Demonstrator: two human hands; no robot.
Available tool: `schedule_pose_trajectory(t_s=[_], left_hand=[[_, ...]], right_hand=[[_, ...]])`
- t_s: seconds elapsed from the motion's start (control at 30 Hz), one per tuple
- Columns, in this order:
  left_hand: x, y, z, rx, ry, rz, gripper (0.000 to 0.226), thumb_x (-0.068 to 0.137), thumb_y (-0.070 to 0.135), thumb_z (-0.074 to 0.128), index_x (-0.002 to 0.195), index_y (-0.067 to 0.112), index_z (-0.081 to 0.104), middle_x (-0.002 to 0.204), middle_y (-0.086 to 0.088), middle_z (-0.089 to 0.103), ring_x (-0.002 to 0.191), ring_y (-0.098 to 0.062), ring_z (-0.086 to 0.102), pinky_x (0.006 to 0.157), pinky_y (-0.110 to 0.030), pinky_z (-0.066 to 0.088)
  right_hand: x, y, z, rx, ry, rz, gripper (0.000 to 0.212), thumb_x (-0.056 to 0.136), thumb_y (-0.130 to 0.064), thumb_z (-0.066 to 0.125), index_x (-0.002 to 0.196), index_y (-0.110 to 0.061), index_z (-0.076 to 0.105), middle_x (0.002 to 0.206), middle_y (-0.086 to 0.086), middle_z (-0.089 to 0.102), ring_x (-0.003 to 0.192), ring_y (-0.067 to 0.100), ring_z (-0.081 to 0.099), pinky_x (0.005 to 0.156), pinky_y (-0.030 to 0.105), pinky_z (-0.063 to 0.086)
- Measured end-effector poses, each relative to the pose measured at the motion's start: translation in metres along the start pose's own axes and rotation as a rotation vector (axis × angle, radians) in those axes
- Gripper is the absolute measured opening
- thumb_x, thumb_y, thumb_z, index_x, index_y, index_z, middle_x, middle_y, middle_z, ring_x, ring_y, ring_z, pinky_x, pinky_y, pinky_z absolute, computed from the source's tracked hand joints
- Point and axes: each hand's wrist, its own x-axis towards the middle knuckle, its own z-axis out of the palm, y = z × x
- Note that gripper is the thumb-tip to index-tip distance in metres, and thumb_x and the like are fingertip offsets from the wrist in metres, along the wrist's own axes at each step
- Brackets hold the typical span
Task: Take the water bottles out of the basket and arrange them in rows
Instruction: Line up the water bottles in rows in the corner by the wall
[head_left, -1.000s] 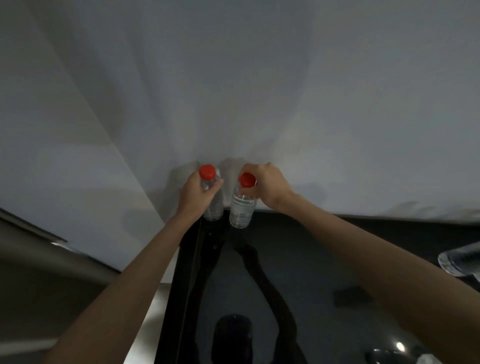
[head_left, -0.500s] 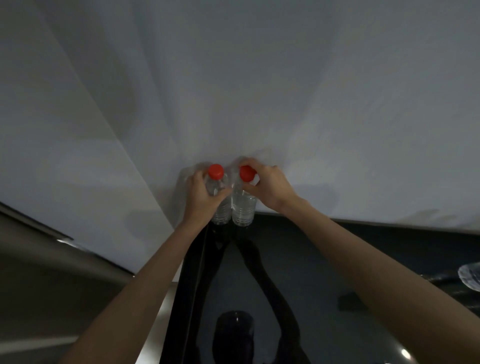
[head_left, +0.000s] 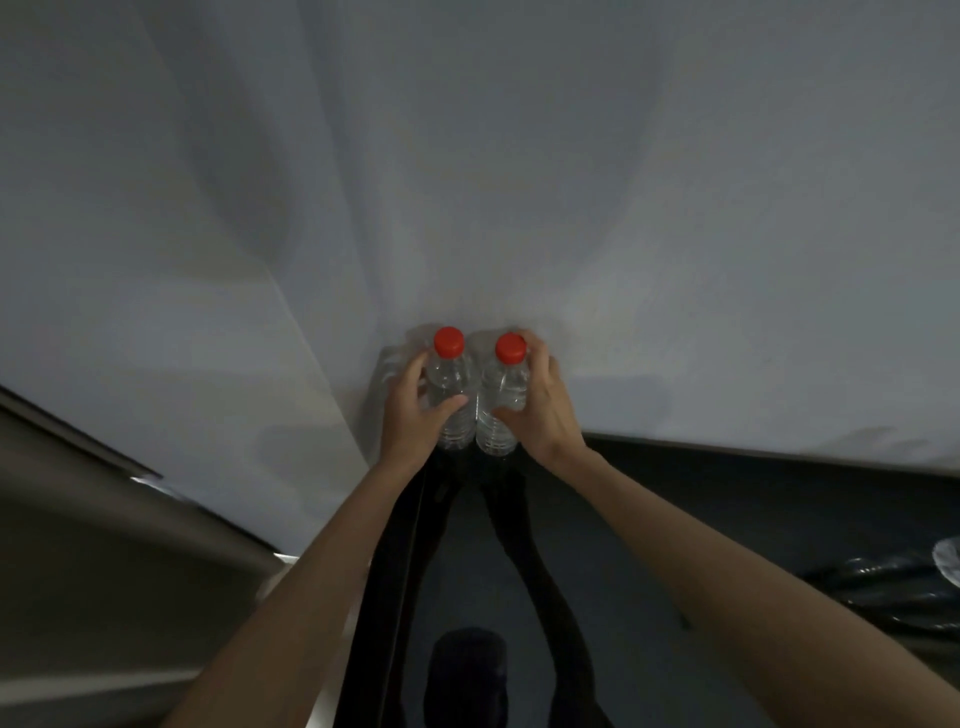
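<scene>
Bottles, two clear ones with red caps, stand upright side by side, the left bottle (head_left: 451, 395) gripped by the left hand (head_left: 415, 415), the right bottle (head_left: 501, 400) by the right hand (head_left: 540, 410).

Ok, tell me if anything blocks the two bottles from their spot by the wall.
Nothing visible does. The left hand holds the left bottle, the right hand the right bottle; both stand upright on the dark table by the wall.

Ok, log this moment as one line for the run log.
left hand grips left bottle | right hand grips right bottle | both upright, side by side | dark counter, at wall
</scene>
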Motion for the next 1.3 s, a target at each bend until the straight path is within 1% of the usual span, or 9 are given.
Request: schedule_pose_trajectory(t_s=[0.1, 0.27, 0.37, 0.47, 0.67, 0.77, 1.0, 1.2, 1.3], left_hand=[[0.001, -0.004, -0.001, 0.014, -0.003, -0.009, 0.068, 0.078, 0.013, 0.079, 0.138, 0.012, 0.048, 0.130, 0.002, 0.056, 0.117, -0.015, 0.054, 0.099, -0.029, 0.046], [-0.004, -0.002, -0.001, 0.011, -0.020, -0.033, 0.071, 0.081, 0.014, 0.077, 0.143, 0.012, 0.044, 0.135, -0.002, 0.056, 0.119, -0.012, 0.054, 0.101, -0.023, 0.044], [-0.010, 0.004, -0.002, -0.003, -0.021, -0.058, 0.074, 0.084, 0.020, 0.074, 0.148, 0.015, 0.037, 0.138, -0.003, 0.055, 0.124, -0.018, 0.054, 0.105, -0.038, 0.045], [-0.026, 0.025, -0.005, 0.000, 0.021, -0.059, 0.075, 0.087, 0.026, 0.071, 0.150, 0.015, 0.032, 0.146, -0.004, 0.047, 0.133, -0.017, 0.045, 0.111, -0.033, 0.037], [-0.099, 0.091, -0.021, -0.003, 0.036, 0.154, 0.054, 0.090, 0.030, 0.067, 0.140, 0.022, 0.046, 0.136, 0.012, 0.050, 0.127, -0.006, 0.048, 0.107, -0.037, 0.043], [-0.138, 0.124, -0.015, 0.041, 0.015, 0.302, 0.046, 0.091, 0.025, 0.066, 0.135, 0.019, 0.053, 0.132, 0.007, 0.055, 0.124, -0.007, 0.052, 0.104, -0.034, 0.046], [-0.206, 0.190, 0.040, 0.183, -0.160, 0.513, 0.039, 0.093, 0.019, 0.063, 0.131, 0.017, 0.055, 0.122, 0.013, 0.052, 0.114, 0.004, 0.047, 0.097, -0.004, 0.034], [-0.261, 0.216, 0.117, 0.266, -0.426, 0.503, 0.043, 0.094, 0.029, 0.060, 0.136, 0.026, 0.052, 0.132, 0.011, 0.056, 0.117, -0.002, 0.053, 0.100, -0.023, 0.044], [-0.291, 0.227, 0.157, 0.260, -0.504, 0.491, 0.044, 0.094, 0.030, 0.059, 0.137, 0.028, 0.050, 0.132, 0.013, 0.055, 0.117, -0.001, 0.053, 0.098, -0.023, 0.044]], right_hand=[[-0.004, 0.001, 0.010, 0.038, 0.073, 0.091, 0.081, 0.076, -0.005, 0.074, 0.136, -0.031, 0.027, 0.125, 0.006, 0.043, 0.110, 0.021, 0.045, 0.095, 0.045, 0.049], [-0.004, -0.003, 0.004, 0.028, 0.043, 0.141, 0.077, 0.074, -0.010, 0.079, 0.134, -0.022, 0.034, 0.124, 0.009, 0.046, 0.105, 0.022, 0.052, 0.086, 0.035, 0.050], [-0.005, -0.011, -0.012, -0.024, -0.040, 0.135, 0.079, 0.075, -0.016, 0.078, 0.138, -0.024, 0.031, 0.125, 0.011, 0.051, 0.109, 0.030, 0.055, 0.083, 0.038, 0.049], [-0.016, -0.022, -0.034, -0.039, -0.087, 0.091, 0.082, 0.078, -0.020, 0.077, 0.142, -0.025, 0.027, 0.131, 0.012, 0.051, 0.116, 0.029, 0.054, 0.088, 0.043, 0.050], [-0.094, -0.050, -0.115, -0.267, -0.011, -0.158, 0.063, 0.086, -0.022, 0.070, 0.142, -0.022, 0.040, 0.137, 0.004, 0.050, 0.122, 0.019, 0.050, 0.093, 0.024, 0.041], [-0.146, -0.058, -0.161, -0.311, 0.074, -0.237, 0.056, 0.087, -0.023, 0.069, 0.139, -0.022, 0.046, 0.134, 0.000, 0.052, 0.120, 0.015, 0.049, 0.095, 0.022, 0.041], [-0.236, -0.027, -0.241, -0.336, 0.226, -0.156, 0.040, 0.090, -0.026, 0.065, 0.129, -0.026, 0.055, 0.125, -0.007, 0.056, 0.115, 0.016, 0.054, 0.088, 0.039, 0.051], [-0.290, 0.028, -0.311, -0.394, 0.277, -0.043, 0.036, 0.089, -0.029, 0.063, 0.124, -0.027, 0.058, 0.123, -0.005, 0.058, 0.116, 0.020, 0.054, 0.091, 0.044, 0.050], [-0.315, 0.055, -0.353, -0.417, 0.296, -0.013, 0.035, 0.088, -0.029, 0.063, 0.122, -0.024, 0.060, 0.120, -0.002, 0.059, 0.108, 0.020, 0.057, 0.088, 0.043, 0.051]])
